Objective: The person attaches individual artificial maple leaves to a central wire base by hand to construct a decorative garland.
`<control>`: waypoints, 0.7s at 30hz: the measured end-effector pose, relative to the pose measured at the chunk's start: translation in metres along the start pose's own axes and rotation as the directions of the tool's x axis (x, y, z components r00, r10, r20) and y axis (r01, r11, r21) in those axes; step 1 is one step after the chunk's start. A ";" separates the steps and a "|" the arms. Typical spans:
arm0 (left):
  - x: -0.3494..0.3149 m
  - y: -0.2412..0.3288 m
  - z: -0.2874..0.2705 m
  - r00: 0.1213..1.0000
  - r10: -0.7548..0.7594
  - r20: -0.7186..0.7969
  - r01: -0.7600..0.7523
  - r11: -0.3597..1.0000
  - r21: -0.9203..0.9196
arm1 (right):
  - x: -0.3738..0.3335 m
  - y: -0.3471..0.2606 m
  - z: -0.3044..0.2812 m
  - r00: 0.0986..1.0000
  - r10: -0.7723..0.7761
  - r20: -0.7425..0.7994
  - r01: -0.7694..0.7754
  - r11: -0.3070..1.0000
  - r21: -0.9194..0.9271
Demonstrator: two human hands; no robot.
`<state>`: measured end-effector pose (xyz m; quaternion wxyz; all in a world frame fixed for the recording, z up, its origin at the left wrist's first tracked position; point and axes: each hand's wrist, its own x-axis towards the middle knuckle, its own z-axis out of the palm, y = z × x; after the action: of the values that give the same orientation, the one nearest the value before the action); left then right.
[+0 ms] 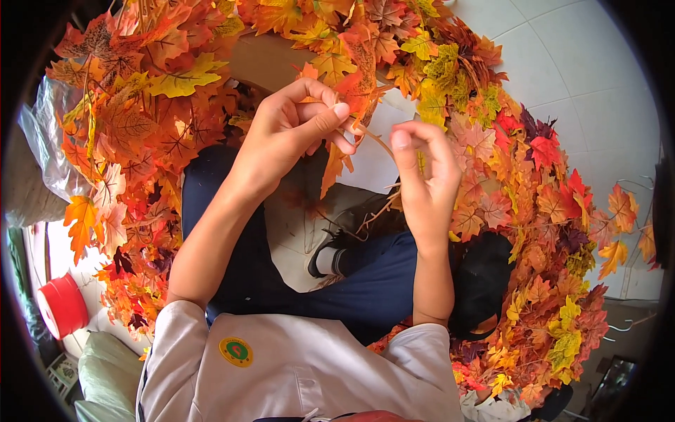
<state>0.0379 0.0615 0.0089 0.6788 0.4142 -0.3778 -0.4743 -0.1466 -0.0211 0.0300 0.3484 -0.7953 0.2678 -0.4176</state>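
My left hand (285,130) is closed in a pinch on an artificial maple-leaf vine, at the base of an orange leaf (358,84). From its fingertips the vine's thin brown stem (378,142) runs right to my right hand (430,179). The right thumb and fingers are bent around that stem, though the exact grip is partly hidden. Below the right hand the bare brown stem trails down over my lap, and another orange leaf (335,169) hangs beneath my left fingers.
Heaps of orange, red and yellow artificial leaves (176,126) surround me on the left, far side and right. Beyond my hands are a brown cardboard surface (271,62) and white paper (376,162). A red spool (62,306) and clear plastic bag (55,133) lie left.
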 end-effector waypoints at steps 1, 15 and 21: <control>-0.001 0.001 -0.001 1.000 0.012 0.001 -0.012 0.999 0.039 | -0.006 -0.004 0.004 0.960 0.232 0.154 -0.263 0.937 0.228; -0.034 0.001 -0.025 0.987 0.162 0.008 -0.162 0.985 0.057 | -0.022 -0.014 0.022 0.792 0.312 0.525 -0.603 0.534 0.593; -0.037 -0.010 -0.019 0.986 -0.153 0.071 0.155 0.987 -0.034 | -0.032 0.003 0.025 0.971 0.044 0.235 -0.115 0.948 0.298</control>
<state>0.0421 0.0991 -0.0115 0.6348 0.4122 -0.3581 -0.5467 -0.1422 0.0077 0.0020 0.5134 -0.7614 0.1900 -0.3471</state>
